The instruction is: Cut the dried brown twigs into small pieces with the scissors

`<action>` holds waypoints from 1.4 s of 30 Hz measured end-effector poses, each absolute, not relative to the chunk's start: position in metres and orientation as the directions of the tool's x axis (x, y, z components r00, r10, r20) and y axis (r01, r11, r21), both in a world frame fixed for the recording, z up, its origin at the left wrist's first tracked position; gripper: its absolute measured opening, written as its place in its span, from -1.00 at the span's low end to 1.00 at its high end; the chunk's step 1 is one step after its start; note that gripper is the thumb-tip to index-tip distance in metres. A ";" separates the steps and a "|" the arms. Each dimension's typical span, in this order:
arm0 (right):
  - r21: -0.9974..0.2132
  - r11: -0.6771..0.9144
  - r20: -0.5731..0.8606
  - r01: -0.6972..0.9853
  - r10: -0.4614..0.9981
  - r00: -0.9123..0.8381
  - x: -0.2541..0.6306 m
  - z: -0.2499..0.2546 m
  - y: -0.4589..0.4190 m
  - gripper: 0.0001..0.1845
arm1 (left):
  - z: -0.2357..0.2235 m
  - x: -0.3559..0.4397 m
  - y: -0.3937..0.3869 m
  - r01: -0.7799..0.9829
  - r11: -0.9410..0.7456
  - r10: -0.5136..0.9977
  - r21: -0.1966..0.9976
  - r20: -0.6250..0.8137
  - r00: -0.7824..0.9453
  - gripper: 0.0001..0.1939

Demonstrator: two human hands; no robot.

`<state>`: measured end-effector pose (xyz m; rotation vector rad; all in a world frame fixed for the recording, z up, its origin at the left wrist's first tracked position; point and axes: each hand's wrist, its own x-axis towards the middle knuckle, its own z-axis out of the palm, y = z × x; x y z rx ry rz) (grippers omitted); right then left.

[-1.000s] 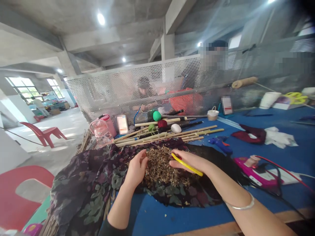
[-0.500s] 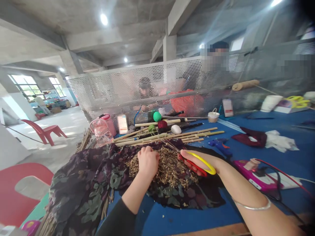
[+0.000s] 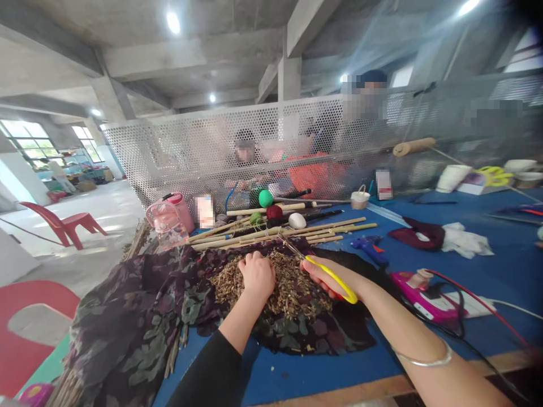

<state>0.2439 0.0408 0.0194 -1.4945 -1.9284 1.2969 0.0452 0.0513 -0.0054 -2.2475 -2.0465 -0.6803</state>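
My left hand (image 3: 256,276) is curled into a fist on top of a heap of dry chopped plant bits (image 3: 292,288), apparently clutching some of them. The heap lies on a dark flowered cloth (image 3: 139,316) spread over the blue table (image 3: 305,373). My right hand (image 3: 327,277) rests at the heap's right edge and grips scissors with yellow handles (image 3: 333,277), blades pointing away towards the back left. A silver bangle circles my right forearm.
Bamboo sticks (image 3: 288,232), small yarn balls (image 3: 265,198) and a pink bottle (image 3: 167,220) lie behind the heap. A blue glue gun (image 3: 370,247), a pink iron with cord (image 3: 424,294) and cloths (image 3: 441,237) are to the right. People sit behind a perforated metal screen (image 3: 237,152). Red chairs stand left.
My left hand moved right onto the heap and closed into a fist. My right hand turned the scissors so the blades point away from me.
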 end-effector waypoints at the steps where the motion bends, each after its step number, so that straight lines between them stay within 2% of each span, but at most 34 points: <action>1: -0.817 0.057 -0.194 0.573 0.910 -0.366 0.243 0.019 0.040 -0.36 | -0.004 0.043 0.049 0.946 -0.150 0.929 0.286 0.368 0.036 -0.77; 4: -0.752 0.287 -0.001 0.594 0.900 -0.437 0.237 0.018 0.039 -0.41 | 0.002 0.033 0.040 0.912 -0.184 0.875 0.366 0.483 -0.017 -0.76; 7: -0.668 0.459 0.136 0.586 0.849 -0.511 0.221 0.016 0.038 -0.45 | 0.005 0.019 0.034 0.799 -0.243 0.840 0.550 0.531 -0.110 -0.75; 9: -0.653 0.457 0.137 0.603 0.855 -0.500 0.207 0.013 0.038 -0.36 | 0.002 0.012 0.032 0.612 -0.250 0.873 0.751 0.448 -0.192 -0.73; 11: -0.621 0.496 0.183 0.607 0.845 -0.503 0.193 0.006 0.038 -0.26 | -0.005 0.009 0.032 0.348 -0.187 0.928 0.919 0.282 -0.244 -0.71; 13: -0.580 0.528 0.232 0.620 0.837 -0.496 0.181 -0.002 0.036 -0.19 | -0.011 0.009 0.032 0.127 -0.132 0.959 0.983 0.159 -0.234 -0.71; 16: -0.528 0.539 0.291 0.656 0.841 -0.457 0.172 -0.013 0.032 -0.15 | -0.016 0.012 0.030 -0.019 -0.134 0.970 0.991 0.127 -0.206 -0.76; 20: -0.504 0.533 0.334 0.679 0.846 -0.416 0.171 -0.021 0.028 -0.14 | -0.017 0.015 0.025 -0.066 -0.124 0.975 0.990 0.110 -0.191 -0.75; 34: -0.535 0.573 0.408 0.621 0.819 -0.404 0.168 -0.021 0.022 -0.18 | -0.016 0.023 0.015 0.013 -0.167 0.974 0.986 0.167 -0.152 -0.77; 42: -0.558 0.548 0.380 0.623 0.836 -0.395 0.165 -0.016 0.016 -0.32 | -0.018 0.023 0.013 0.154 -0.265 0.936 0.952 0.292 -0.194 -0.78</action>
